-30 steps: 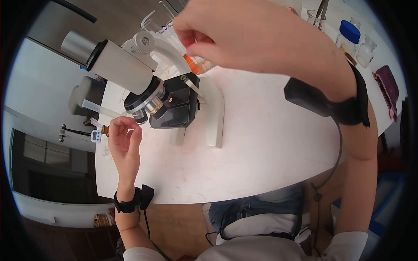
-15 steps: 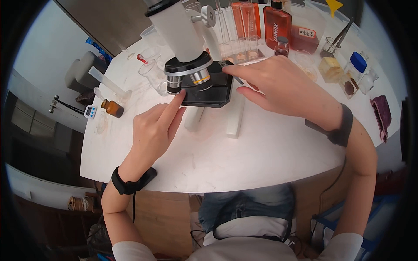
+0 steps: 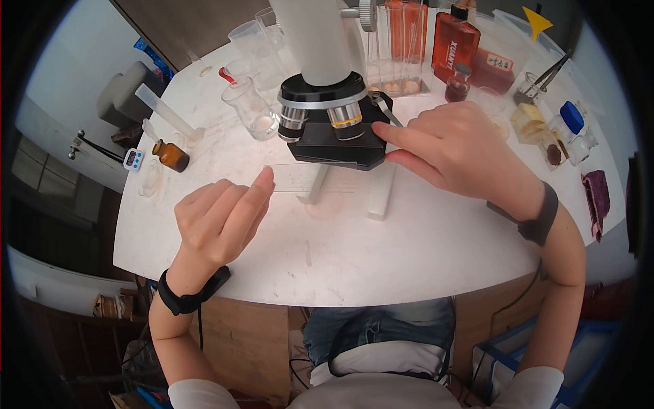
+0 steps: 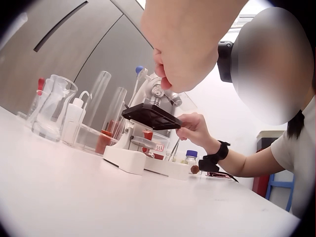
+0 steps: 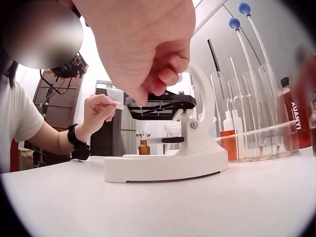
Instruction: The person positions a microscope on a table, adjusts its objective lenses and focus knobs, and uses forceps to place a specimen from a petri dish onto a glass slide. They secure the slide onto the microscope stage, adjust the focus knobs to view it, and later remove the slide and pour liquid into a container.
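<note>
Pinched between left thumb and fingers is a clear glass slide (image 3: 317,178), held level just in front of the microscope's black stage (image 3: 334,142); it also shows as a pale square (image 5: 115,96) in the right wrist view. The left hand (image 3: 221,218) is left of the stage. At the stage's right edge the right hand (image 3: 463,143) has its index finger and thumb on the metal stage clip (image 3: 385,108), which slants outward. The objective lenses (image 3: 346,121) are above the stage. Exact thumb contact is partly hidden.
Behind the microscope are a test tube rack (image 3: 409,88) and red bottles (image 3: 455,42). To the left stand a glass flask (image 3: 252,112), a brown bottle (image 3: 170,155) and a timer (image 3: 133,160). Rightward are a blue-capped jar (image 3: 567,123) and purple cloth (image 3: 596,198).
The left hand has moved from the stage's front edge down and left, with the slide now visible in it. The right hand came down from high up to the stage; the head view has shifted.
</note>
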Tool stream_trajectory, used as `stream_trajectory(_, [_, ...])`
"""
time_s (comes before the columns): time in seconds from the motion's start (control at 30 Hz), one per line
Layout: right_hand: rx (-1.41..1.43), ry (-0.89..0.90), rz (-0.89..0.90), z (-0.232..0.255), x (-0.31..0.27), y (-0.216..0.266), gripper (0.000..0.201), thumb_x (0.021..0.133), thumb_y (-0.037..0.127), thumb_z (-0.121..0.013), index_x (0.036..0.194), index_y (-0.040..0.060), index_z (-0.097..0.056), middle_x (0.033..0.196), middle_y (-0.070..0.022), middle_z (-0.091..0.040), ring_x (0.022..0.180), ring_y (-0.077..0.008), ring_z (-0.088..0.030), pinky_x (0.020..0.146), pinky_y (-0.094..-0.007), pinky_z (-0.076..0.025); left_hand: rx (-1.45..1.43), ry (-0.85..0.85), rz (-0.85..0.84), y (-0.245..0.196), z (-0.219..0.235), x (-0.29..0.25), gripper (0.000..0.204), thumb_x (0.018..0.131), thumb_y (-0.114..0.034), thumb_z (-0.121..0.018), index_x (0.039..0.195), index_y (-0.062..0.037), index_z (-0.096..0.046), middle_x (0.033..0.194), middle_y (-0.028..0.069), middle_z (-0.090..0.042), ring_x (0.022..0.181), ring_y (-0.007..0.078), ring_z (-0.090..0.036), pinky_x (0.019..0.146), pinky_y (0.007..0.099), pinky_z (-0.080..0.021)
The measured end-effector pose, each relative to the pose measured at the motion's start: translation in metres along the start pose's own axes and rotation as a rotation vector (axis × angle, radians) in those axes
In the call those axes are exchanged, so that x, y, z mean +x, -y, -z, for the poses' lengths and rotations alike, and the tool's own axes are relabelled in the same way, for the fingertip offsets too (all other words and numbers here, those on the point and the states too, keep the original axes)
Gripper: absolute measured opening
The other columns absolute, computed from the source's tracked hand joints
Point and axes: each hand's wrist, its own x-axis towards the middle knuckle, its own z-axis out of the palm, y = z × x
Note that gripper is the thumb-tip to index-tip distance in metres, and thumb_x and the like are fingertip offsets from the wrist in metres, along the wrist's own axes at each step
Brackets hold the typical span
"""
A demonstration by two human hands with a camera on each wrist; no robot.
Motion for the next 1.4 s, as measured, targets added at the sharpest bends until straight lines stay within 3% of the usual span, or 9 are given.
stream_trajectory(0.3, [-0.262,-0.093,0.248,-0.001,-0.003,0.002,0.016,0.065,0.005,-0.061,0.080,0.0017,-0.061,0.056,-0.0001,-0.047,0.049,-0.0137,-0.049,0.042,-0.0262,-0.037,0.044,-0.003,0.030,-0.002,0.022,-0.011,0.022,0.062,0.008,-0.069,0.082,0.0040,-0.062,0.051,0.0026,-0.044,0.040,0.0136,-0.044,0.037,0.0213,-0.032])
stream_trajectory(0.37, [-0.202,-0.151,0.309,-0.003,-0.005,0.001,0.019,0.065,0.001,-0.066,0.083,-0.0019,-0.062,0.052,0.0003,-0.034,0.045,-0.0116,-0.039,0.039,-0.0259,-0.026,0.056,-0.003,0.057,-0.001,0.024,-0.011,0.022,0.062,0.008,-0.069,0.083,0.0039,-0.062,0.051,0.0031,-0.045,0.040,0.0142,-0.045,0.038,0.0216,-0.033])
stream_trajectory(0.67, [-0.288,-0.097,0.354,0.031,-0.042,0.013,0.020,0.064,-0.005,-0.065,0.083,-0.0093,-0.060,0.053,0.0005,-0.036,0.044,-0.0094,-0.035,0.040,-0.0228,-0.021,-0.014,0.058,0.005,0.000,0.014,-0.002,0.026,0.062,0.010,-0.067,0.086,0.0050,-0.061,0.054,0.0030,-0.047,0.044,0.0150,-0.048,0.039,0.0223,-0.036])
stream_trajectory(0.93, [-0.589,0.229,0.084,0.102,-0.106,0.019,0.006,0.068,-0.005,-0.063,0.072,-0.0061,-0.059,0.050,0.0017,-0.032,0.042,-0.0086,-0.032,0.038,-0.0220,-0.021,-0.050,0.147,-0.110,0.008,-0.015,0.008,0.019,0.068,0.009,-0.062,0.086,0.0120,-0.057,0.057,0.0089,-0.050,0.046,0.0173,-0.051,0.039,0.0221,-0.036])
stream_trajectory(1.13, [-0.664,0.352,-0.056,0.098,-0.114,-0.011,0.009,0.068,-0.002,-0.064,0.075,-0.0048,-0.059,0.049,-0.0008,-0.038,0.040,-0.0116,-0.038,0.036,-0.0249,-0.027,0.011,0.230,-0.135,0.015,-0.017,0.007,0.022,0.070,0.005,-0.063,0.089,0.0122,-0.055,0.060,0.0140,-0.052,0.048,0.0213,-0.054,0.040,0.0255,-0.039])
stream_trajectory(1.2, [-0.490,0.231,-0.246,0.088,-0.114,-0.029,0.006,0.071,0.002,-0.064,0.074,-0.0006,-0.060,0.048,-0.0019,-0.042,0.039,-0.0146,-0.042,0.037,-0.0275,-0.030,0.010,0.216,-0.071,0.012,-0.018,0.006,0.019,0.071,0.011,-0.062,0.088,0.0107,-0.055,0.062,0.0155,-0.052,0.052,0.0265,-0.054,0.047,0.0309,-0.045])
stream_trajectory(1.27, [-0.421,0.202,-0.399,0.081,-0.116,-0.042,0.006,0.073,0.005,-0.064,0.071,0.0022,-0.059,0.051,-0.0032,-0.048,0.040,-0.0175,-0.045,0.038,-0.0277,-0.034,0.023,0.379,-0.095,0.019,-0.016,0.004,0.020,0.072,0.007,-0.061,0.089,0.0102,-0.052,0.061,0.0140,-0.052,0.051,0.0249,-0.054,0.046,0.0304,-0.044])
stream_trajectory(1.37, [0.029,0.128,-0.910,0.076,-0.109,-0.049,0.013,0.078,0.009,-0.062,0.069,-0.0007,-0.059,0.054,-0.0048,-0.054,0.042,-0.0111,-0.046,0.041,-0.0224,-0.034,-0.050,0.364,-0.060,0.020,-0.013,0.009,0.013,0.076,-0.002,-0.061,0.085,0.0068,-0.055,0.060,0.0110,-0.051,0.050,0.0231,-0.052,0.045,0.0298,-0.042])
stream_trajectory(1.4, [0.019,0.129,-0.911,0.074,-0.108,-0.052,0.013,0.078,0.009,-0.062,0.069,-0.0007,-0.059,0.054,-0.0048,-0.054,0.042,-0.0111,-0.046,0.041,-0.0224,-0.034,-0.082,0.361,-0.032,0.017,-0.013,0.012,0.012,0.078,-0.006,-0.060,0.083,0.0051,-0.057,0.060,0.0095,-0.051,0.049,0.0221,-0.051,0.044,0.0295,-0.041])
